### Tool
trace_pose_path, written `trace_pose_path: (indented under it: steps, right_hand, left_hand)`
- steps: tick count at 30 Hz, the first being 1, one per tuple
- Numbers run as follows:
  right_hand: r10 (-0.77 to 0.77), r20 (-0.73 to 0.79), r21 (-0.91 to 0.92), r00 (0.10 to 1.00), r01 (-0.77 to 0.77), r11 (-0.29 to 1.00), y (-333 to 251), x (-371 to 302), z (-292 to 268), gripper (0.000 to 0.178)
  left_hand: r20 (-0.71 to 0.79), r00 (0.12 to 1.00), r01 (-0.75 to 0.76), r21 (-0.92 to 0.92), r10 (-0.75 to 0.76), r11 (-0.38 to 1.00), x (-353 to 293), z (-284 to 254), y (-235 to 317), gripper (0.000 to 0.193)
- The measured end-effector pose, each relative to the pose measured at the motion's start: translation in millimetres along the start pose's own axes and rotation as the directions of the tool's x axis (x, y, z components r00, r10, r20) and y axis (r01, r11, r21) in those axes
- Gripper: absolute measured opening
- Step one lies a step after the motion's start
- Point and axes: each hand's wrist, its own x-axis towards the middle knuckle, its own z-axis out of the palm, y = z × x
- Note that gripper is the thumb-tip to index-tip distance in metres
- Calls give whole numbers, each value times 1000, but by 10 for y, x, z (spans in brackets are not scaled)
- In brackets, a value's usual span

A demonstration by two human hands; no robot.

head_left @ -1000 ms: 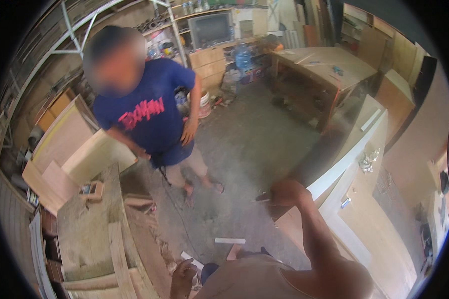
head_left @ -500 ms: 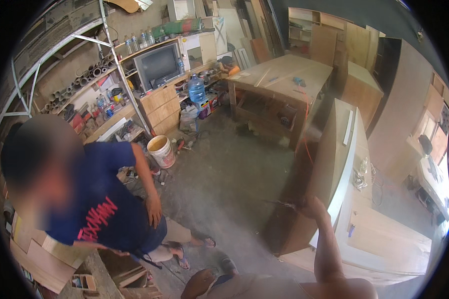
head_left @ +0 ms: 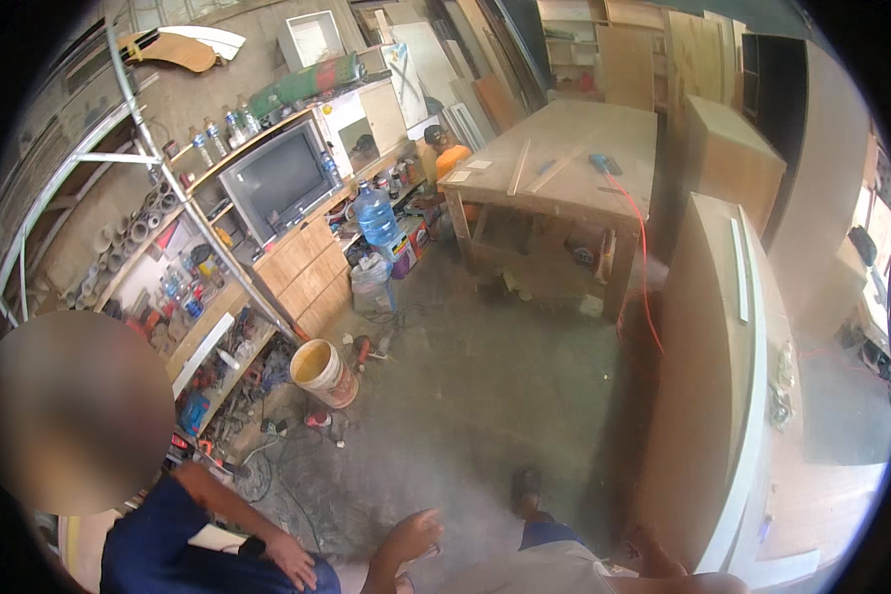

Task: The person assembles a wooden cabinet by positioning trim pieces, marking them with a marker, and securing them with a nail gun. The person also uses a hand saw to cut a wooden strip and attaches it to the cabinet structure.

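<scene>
My left hand [head_left: 414, 537] is low in the middle, in front of my body, its fingers loosely curled; I see nothing in it. My right hand [head_left: 653, 552] hangs beside the near end of a long wooden cabinet [head_left: 698, 366] lying on the floor. Its fingers are blurred and partly hidden, so I cannot make out whether it holds anything. One of my feet [head_left: 528, 485] steps on the dusty concrete floor [head_left: 445, 396]. Close on my left is a person in a dark blue shirt [head_left: 158, 540], one hand [head_left: 292, 562] lowered near the thigh.
A large wooden worktable [head_left: 584, 148] stands ahead, carrying wood strips and a blue tool [head_left: 601, 163] with an orange cord [head_left: 645, 267]. A white bucket [head_left: 324, 374] and cables sit left. Behind are a television [head_left: 282, 178], a water jug [head_left: 376, 213] and another person in orange [head_left: 452, 158].
My view has shifted forward, nearer the worktable. My right hand has dropped from the cabinet's side to the lower edge. My left hand has swung up. The person at left is now lower in view.
</scene>
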Motion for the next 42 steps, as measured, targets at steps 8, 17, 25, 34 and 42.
trace_pose_path:
  steps: [8, 17, 25, 34, 42]
  right_hand:
    - [-161, -69, -476, 984, 109, 872, -2122, 1844, 232, 30]
    - [-357, -328, -195, 875, 307, 932, -5638, 2408, -284, 22]
    - [170, -215, 782, 962, 65, 620, -7062, 2864, 190, 17]
    - [437, -135, 965, 889, 19, 261, -8692, 3257, 532, 13]
    - [455, -206, 978, 866, 174, 111, -11483, 4446, 348, 36]
  left_hand:
    - [-179, 807, 475, -369, -563, 799, 1703, -409, -1577, 46]
    - [-13, 751, 609, -373, -660, 700, 3743, -1187, -1539, 30]
    - [119, 955, 197, 434, -273, 879, 5823, -2967, -2557, 18]
    - [-285, 957, -36, -294, -51, 955, 9974, -6118, 63, 42]
    - [-46, 990, -136, -162, 130, 977, 12051, -6667, 1503, 48]
